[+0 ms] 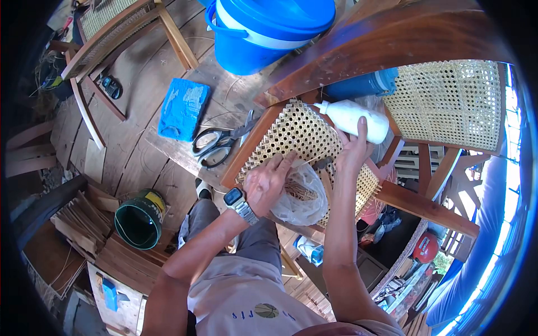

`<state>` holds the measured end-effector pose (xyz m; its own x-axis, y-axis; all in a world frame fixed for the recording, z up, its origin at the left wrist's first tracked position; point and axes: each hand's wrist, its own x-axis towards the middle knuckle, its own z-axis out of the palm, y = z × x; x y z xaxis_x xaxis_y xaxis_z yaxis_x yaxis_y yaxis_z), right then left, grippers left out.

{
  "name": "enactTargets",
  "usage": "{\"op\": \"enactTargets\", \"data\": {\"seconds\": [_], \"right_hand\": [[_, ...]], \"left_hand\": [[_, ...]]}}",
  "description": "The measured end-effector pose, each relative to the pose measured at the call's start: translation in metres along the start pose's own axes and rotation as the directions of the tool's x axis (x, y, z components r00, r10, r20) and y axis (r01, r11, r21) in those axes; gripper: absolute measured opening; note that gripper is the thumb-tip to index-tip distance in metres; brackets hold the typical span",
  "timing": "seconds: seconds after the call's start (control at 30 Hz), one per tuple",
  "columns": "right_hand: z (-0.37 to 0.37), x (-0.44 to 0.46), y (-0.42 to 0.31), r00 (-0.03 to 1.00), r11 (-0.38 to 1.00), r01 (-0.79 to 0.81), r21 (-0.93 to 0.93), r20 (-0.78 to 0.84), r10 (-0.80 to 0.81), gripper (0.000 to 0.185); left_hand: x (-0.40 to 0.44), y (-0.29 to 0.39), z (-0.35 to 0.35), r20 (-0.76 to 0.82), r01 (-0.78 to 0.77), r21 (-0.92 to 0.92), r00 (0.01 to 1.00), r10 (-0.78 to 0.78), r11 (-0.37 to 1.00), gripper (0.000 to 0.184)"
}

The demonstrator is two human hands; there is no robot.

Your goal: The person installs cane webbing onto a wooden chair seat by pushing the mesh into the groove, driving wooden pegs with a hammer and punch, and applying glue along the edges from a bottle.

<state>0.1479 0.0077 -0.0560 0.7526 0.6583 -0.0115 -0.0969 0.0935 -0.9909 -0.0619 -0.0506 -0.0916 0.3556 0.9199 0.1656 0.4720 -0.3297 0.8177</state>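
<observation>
My right hand [354,152] is closed around a white squeeze bottle [358,120], which is tilted with its nozzle pointing to the upper left, above the seat. Woven cane webbing [297,129] covers the wooden chair seat. My left hand [266,182], a watch on its wrist, rests on the webbing with its fingers stretched out. Beside it lies a clear plastic bag [302,196] with thin cane strands inside. A dark, narrow tool [322,163] lies on the webbing between my hands, partly hidden. Scissors [216,147] rest just left of the seat.
A blue block [184,109] sits on the wooden bench left of the chair, and a lidded blue bucket [241,50] stands behind it. The chair's cane backrest [448,103] rises at right. On the floor at left is a dark green bucket [137,221].
</observation>
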Motion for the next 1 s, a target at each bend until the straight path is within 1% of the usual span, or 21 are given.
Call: {"op": "enactTargets", "data": {"seconds": [0.13,0.2,0.23,0.3,0.43,0.5,0.53,0.6,0.63,0.7,0.73,0.8,0.83,0.9,0.93,0.97,1.0], "right_hand": [[-0.001,0.0,0.001,0.999,1.0,-0.012,0.008,0.039,0.012,0.061],[0.007,-0.003,0.002,0.998,1.0,0.001,0.019,0.067,-0.002,0.061],[0.011,-0.004,0.003,0.998,1.0,0.001,0.023,0.069,-0.003,0.061],[0.016,-0.005,0.003,0.997,0.998,0.037,-0.048,0.072,-0.033,0.06],[0.023,-0.005,0.007,0.991,0.992,0.09,-0.09,0.106,-0.08,0.059],[0.023,-0.004,0.007,0.977,0.965,0.145,-0.217,0.185,-0.105,0.059],[0.024,-0.005,0.006,0.977,0.965,0.145,-0.218,0.186,-0.104,0.059],[0.028,-0.008,-0.003,0.924,0.879,0.308,-0.364,0.334,-0.186,0.062],[0.031,-0.011,-0.004,0.925,0.879,0.307,-0.366,0.334,-0.184,0.062],[0.042,-0.019,-0.004,0.92,0.867,0.354,-0.352,0.298,-0.254,0.067],[0.045,-0.022,-0.005,0.921,0.867,0.35,-0.354,0.298,-0.25,0.067],[0.05,-0.025,-0.008,0.888,0.761,0.44,-0.477,0.358,-0.29,0.073],[0.054,-0.028,-0.008,0.888,0.76,0.44,-0.478,0.357,-0.29,0.073],[0.059,-0.032,-0.011,0.877,0.698,0.478,-0.534,0.344,-0.337,0.075],[0.057,-0.028,-0.011,0.857,0.648,0.515,-0.56,0.353,-0.376,0.069],[0.049,-0.017,-0.005,0.855,0.648,0.518,-0.559,0.355,-0.378,0.069],[0.037,-0.004,0.004,0.924,0.817,0.365,-0.446,0.284,-0.257,0.067]], "left_hand": [[-0.003,-0.002,0.0,-0.024,-0.015,0.007,1.0,0.016,1.0,0.039],[-0.004,-0.003,0.001,0.026,0.009,-0.021,1.0,-0.009,1.0,0.039],[-0.003,-0.003,0.001,0.023,0.008,-0.018,1.0,-0.008,1.0,0.039],[-0.004,-0.003,0.001,0.008,0.002,-0.034,1.0,-0.002,0.999,0.038],[-0.004,-0.004,-0.002,0.004,0.008,-0.021,1.0,-0.008,1.0,0.036],[-0.004,-0.005,-0.002,0.021,0.03,-0.019,0.999,-0.03,0.999,0.034],[-0.003,-0.005,-0.003,0.02,0.032,-0.021,0.999,-0.032,0.999,0.034],[-0.003,-0.005,-0.003,0.011,0.033,0.004,0.999,-0.033,0.999,0.033],[-0.003,-0.005,-0.002,0.012,0.034,0.003,0.999,-0.034,0.999,0.033],[-0.002,-0.006,0.0,0.014,0.034,-0.016,0.999,-0.033,0.999,0.033],[-0.002,-0.006,0.002,0.017,0.037,-0.017,0.999,-0.037,0.999,0.033],[0.0,-0.005,0.004,0.011,0.048,0.015,0.999,-0.048,0.999,0.034],[0.0,-0.005,0.005,0.012,0.048,0.013,0.999,-0.049,0.999,0.034],[0.002,-0.003,0.005,0.019,0.047,0.015,0.999,-0.048,0.999,0.035],[0.003,-0.002,0.002,0.016,0.044,0.015,0.999,-0.045,0.999,0.035],[0.003,-0.001,-0.004,0.011,0.035,0.008,0.999,-0.035,0.999,0.036],[0.003,0.0,-0.009,0.006,0.025,0.002,1.0,-0.025,1.0,0.036]]}}
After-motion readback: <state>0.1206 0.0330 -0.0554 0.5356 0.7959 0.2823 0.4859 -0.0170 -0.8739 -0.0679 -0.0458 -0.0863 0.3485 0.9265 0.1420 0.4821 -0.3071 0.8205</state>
